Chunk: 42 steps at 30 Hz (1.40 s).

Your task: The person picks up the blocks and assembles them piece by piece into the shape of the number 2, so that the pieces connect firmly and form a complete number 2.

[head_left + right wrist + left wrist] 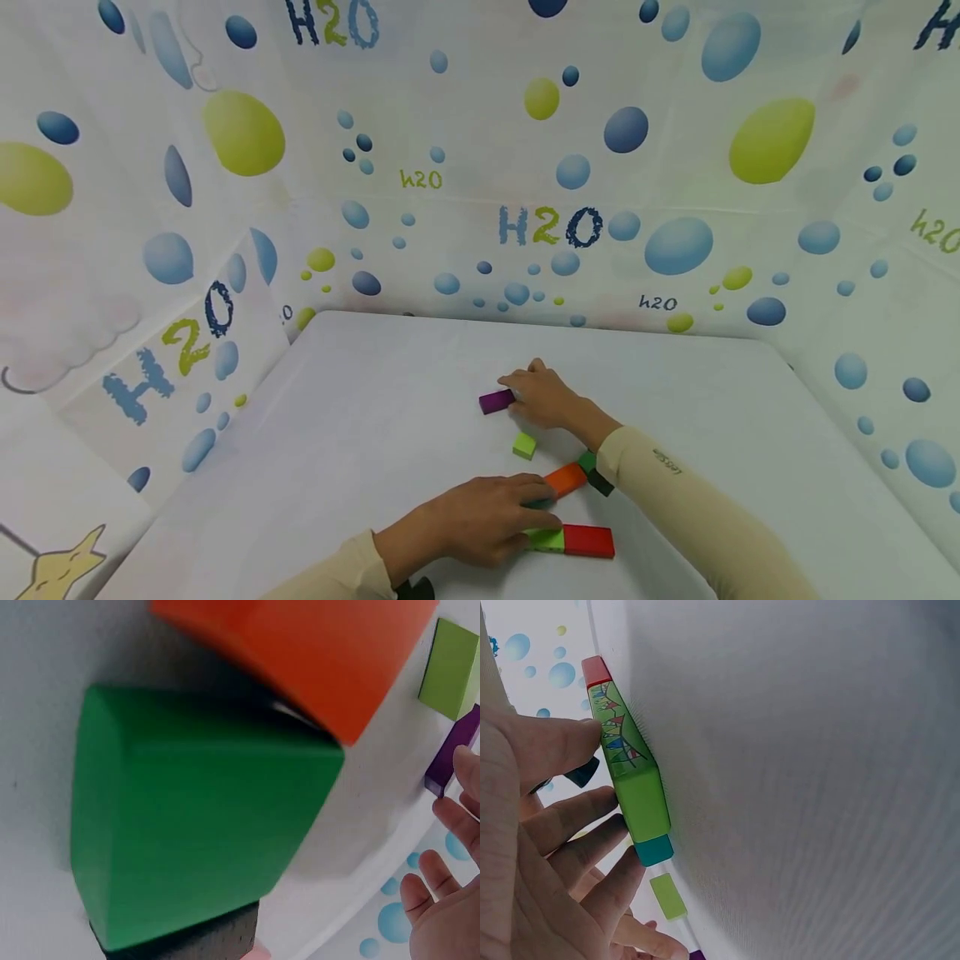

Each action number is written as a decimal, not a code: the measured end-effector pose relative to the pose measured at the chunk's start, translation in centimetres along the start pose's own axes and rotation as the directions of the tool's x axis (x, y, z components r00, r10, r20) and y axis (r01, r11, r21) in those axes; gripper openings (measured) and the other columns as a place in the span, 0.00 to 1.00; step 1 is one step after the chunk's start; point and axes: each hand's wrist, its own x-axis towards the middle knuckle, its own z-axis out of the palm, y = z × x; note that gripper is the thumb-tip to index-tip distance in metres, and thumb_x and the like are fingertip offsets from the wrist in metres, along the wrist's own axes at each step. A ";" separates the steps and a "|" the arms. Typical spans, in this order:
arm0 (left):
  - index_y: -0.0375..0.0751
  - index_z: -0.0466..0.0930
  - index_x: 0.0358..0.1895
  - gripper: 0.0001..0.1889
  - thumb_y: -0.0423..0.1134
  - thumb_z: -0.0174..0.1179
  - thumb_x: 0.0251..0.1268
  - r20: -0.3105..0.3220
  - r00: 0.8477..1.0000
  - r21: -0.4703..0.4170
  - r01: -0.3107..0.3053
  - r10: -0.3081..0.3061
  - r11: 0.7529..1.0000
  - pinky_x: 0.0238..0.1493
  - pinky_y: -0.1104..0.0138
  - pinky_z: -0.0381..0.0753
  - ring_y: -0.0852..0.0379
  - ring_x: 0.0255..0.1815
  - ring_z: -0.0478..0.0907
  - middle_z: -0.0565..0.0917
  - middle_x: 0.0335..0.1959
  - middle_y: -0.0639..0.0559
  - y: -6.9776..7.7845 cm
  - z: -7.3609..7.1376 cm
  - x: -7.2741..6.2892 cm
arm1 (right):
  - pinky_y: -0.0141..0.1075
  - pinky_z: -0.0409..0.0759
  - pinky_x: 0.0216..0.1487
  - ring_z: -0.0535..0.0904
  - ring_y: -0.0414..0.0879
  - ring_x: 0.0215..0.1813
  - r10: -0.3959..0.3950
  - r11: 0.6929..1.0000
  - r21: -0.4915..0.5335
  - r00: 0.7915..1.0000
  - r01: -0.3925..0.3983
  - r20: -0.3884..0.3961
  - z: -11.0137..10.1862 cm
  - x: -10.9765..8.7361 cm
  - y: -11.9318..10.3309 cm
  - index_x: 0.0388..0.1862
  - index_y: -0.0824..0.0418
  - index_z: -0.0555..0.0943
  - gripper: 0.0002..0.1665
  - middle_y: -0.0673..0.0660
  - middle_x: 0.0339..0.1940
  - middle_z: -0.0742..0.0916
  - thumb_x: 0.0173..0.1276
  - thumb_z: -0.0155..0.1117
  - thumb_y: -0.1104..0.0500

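Observation:
My right hand (543,397) pinches the right end of a purple block (492,403) between thumb and finger; in the right wrist view the other fingers are spread. Nearer, my left hand (480,518) rests with fairly straight fingers and thumb at a light green block (634,769) printed with coloured flags. A red block (588,541) adjoins this block's right end. Behind it a teal block (654,850) shows, partly covered by the left fingers in the head view. An orange block (566,480) lies just beyond the left fingertips.
A small light green block (524,446) stands between the two hands. By the right forearm lie a green block (202,817) and a black block (600,482). A dark object (416,589) sits below the left wrist. Printed cloth walls surround the white table (360,375).

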 end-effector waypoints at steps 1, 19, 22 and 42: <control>0.61 0.76 0.68 0.22 0.40 0.58 0.73 0.000 1.000 0.001 -0.002 0.002 1.000 0.70 0.65 0.71 0.58 0.73 0.67 0.72 0.71 0.56 0.0 0.0 0.0 | 0.40 0.74 0.58 0.68 0.48 0.56 0.002 1.000 0.004 1.000 -0.002 0.000 0.0 0.0 -0.1 0.73 0.52 0.74 0.31 0.50 0.63 0.83 0.72 0.67 0.50; 0.62 0.76 0.67 0.22 0.40 0.58 0.72 0.000 1.000 0.016 -0.005 0.005 1.000 0.71 0.65 0.71 0.59 0.73 0.66 0.72 0.71 0.56 0.2 0.2 0.2 | 0.38 0.75 0.53 0.69 0.46 0.50 0.018 0.999 0.035 1.000 -0.018 -0.017 0.2 -0.7 0.6 0.59 0.57 0.83 0.20 0.50 0.50 0.85 0.70 0.68 0.55; 0.62 0.76 0.67 0.23 0.41 0.59 0.72 0.007 1.000 0.005 0.010 -0.010 1.000 0.70 0.65 0.71 0.59 0.73 0.67 0.72 0.71 0.57 0.2 0.2 0.2 | 0.38 0.75 0.53 0.69 0.47 0.50 0.014 0.999 0.038 0.999 -0.013 -0.033 -0.1 -1.0 1.0 0.57 0.58 0.83 0.19 0.51 0.49 0.85 0.69 0.67 0.57; 0.63 0.76 0.68 0.24 0.40 0.60 0.71 0.018 1.000 -0.002 0.023 -0.023 1.000 0.69 0.64 0.73 0.59 0.72 0.67 0.72 0.72 0.57 0.3 -0.2 0.1 | 0.39 0.77 0.53 0.70 0.47 0.50 0.135 0.980 0.148 0.991 -0.132 -0.013 -0.5 -2.8 4.1 0.54 0.59 0.84 0.16 0.50 0.45 0.84 0.69 0.67 0.58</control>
